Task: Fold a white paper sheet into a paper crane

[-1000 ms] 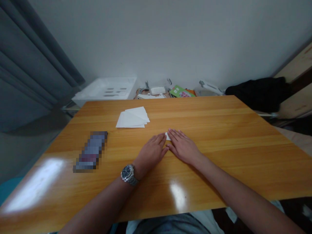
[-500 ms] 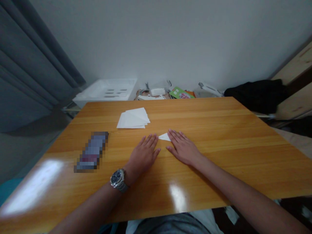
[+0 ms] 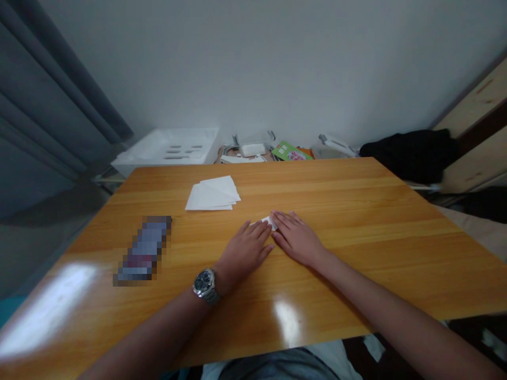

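Note:
My left hand (image 3: 246,248) and my right hand (image 3: 297,238) lie flat side by side on the wooden table (image 3: 356,211), fingers stretched forward. Both press on a small folded white paper (image 3: 269,220), of which only a tip shows between the fingertips. A silver watch (image 3: 205,284) is on my left wrist. A loose stack of white paper sheets (image 3: 213,193) lies farther back to the left of my hands.
A blurred-out flat object (image 3: 143,250) lies on the table at the left. Behind the table are a white plastic bin (image 3: 170,148), a green booklet (image 3: 291,152), small clutter, and dark clothing (image 3: 407,153) at the right. Grey curtains (image 3: 47,132) hang left.
My left hand slid left off the paper half a second ago, then came back right and now covers it again beside my right hand, which stayed put.

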`<state>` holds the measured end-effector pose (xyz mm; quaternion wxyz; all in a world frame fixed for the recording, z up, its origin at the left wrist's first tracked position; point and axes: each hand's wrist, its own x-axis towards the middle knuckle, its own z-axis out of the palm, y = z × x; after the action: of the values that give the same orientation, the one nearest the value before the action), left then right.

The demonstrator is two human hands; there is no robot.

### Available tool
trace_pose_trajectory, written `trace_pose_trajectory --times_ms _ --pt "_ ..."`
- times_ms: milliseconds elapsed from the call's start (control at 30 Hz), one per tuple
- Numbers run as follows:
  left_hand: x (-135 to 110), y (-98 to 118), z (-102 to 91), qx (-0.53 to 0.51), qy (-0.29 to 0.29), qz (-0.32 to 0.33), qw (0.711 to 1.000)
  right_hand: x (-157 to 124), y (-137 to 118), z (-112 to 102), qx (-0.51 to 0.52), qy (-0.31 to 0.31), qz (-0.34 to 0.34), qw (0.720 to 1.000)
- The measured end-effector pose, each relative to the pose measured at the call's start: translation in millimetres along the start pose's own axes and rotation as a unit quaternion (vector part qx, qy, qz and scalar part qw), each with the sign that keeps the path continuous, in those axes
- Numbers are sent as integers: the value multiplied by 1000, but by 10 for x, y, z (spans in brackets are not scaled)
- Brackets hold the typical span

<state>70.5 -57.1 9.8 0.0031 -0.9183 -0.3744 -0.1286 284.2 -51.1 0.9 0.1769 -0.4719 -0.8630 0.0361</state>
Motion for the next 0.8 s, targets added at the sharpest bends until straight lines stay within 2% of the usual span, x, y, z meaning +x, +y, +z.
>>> trace_pose_trajectory --times_ms 167,333,600,800 --pt "95 26 -80 13 -1 1 1000 5 255 -160 95 92 49 990" --pt "172 2 16 -5 4 33 999 -23 435 -237 119 91 48 988" --pt "192 -26 99 -42 -14 35 998 -149 425 -149 84 90 40 992" --pt "192 -53 91 -49 -16 38 998 -77 440 -155 154 76 96 980"
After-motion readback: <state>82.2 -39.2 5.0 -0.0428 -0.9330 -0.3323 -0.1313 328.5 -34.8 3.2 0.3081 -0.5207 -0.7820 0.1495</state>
